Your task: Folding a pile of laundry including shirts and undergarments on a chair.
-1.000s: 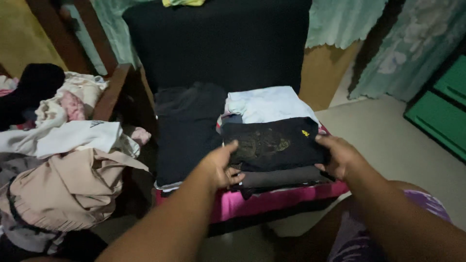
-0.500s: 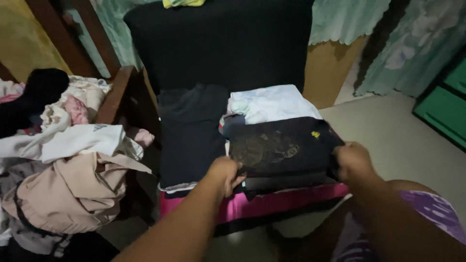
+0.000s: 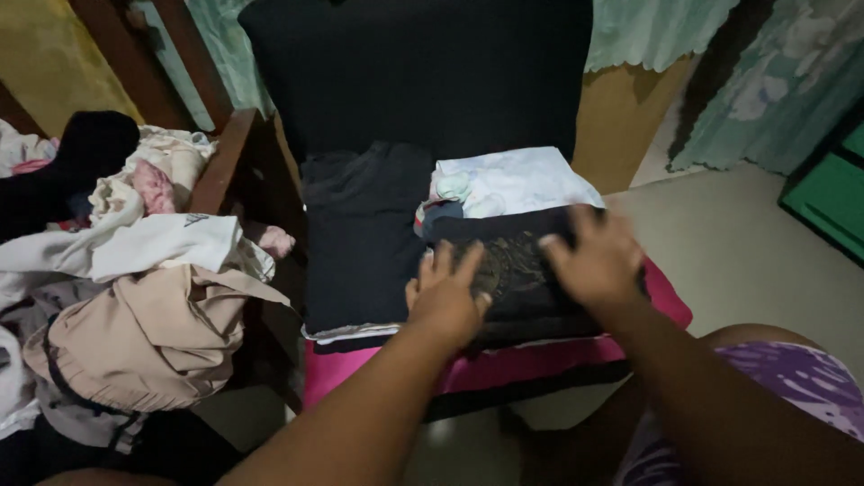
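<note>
Right now my left hand (image 3: pixel 447 297) lies flat, palm down, fingers spread, on the folded black shirt (image 3: pixel 517 270) w/ a dull gold print; my right hand (image 3: pixel 589 256) is flat & open on the same shirt, just to the right, gripping nothing. That shirt tops the right stack on the pink seat cushion (image 3: pixel 504 367), w/ a white folded cloth (image 3: pixel 522 177) behind it & a bit of blue-grey fabric poking out at the left edge. Just beside, on the left, a 2nd stack topped by a dark folded garment (image 3: pixel 360 234). Behind both, the chair's black backrest (image 3: pixel 414 72). Left of the wooden armrest (image 3: pixel 225 157), a loose heap of clothes (image 3: pixel 135 270), beige, white, pink, black. Green curtain (image 3: pixel 765 81) at back right, green drawers (image 3: pixel 832 193) at far right. Both my forearms reach in from below, nearly parallel, my knee in purple fabric (image 3: pixel 792 378) at lower right
</note>
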